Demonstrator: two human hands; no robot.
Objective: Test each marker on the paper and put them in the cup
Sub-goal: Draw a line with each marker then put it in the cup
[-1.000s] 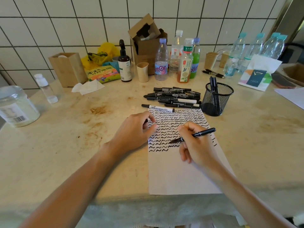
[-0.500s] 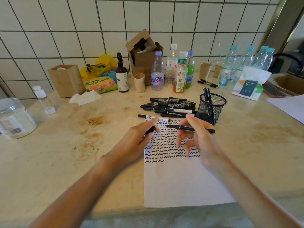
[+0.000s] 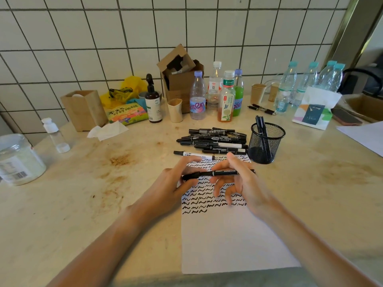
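A black marker (image 3: 215, 174) lies level above the paper (image 3: 230, 239), held between both hands. My left hand (image 3: 172, 189) pinches its left, cap end. My right hand (image 3: 242, 183) pinches the barrel between thumb and forefinger, the other fingers spread below. The upper half of the paper is covered with rows of black squiggles. A pile of black markers (image 3: 215, 139) lies just beyond the paper, with one white-barrelled marker (image 3: 194, 155) nearest my hands. The black mesh cup (image 3: 266, 142) stands right of the pile and holds a few markers.
Bottles (image 3: 227, 100), paper cups (image 3: 175, 110), a cardboard box (image 3: 180, 75) and a brown pump bottle (image 3: 153, 102) line the tiled wall. A plastic jar (image 3: 19, 160) and small bottle (image 3: 55, 135) stand left. Two pens (image 3: 262, 109), a tissue pack (image 3: 315, 112) and another sheet (image 3: 366, 135) lie right.
My right hand lifted the marker off the paper and turned it level. My left hand rose from the sheet and closed on the marker's left end, where a cap now sits.
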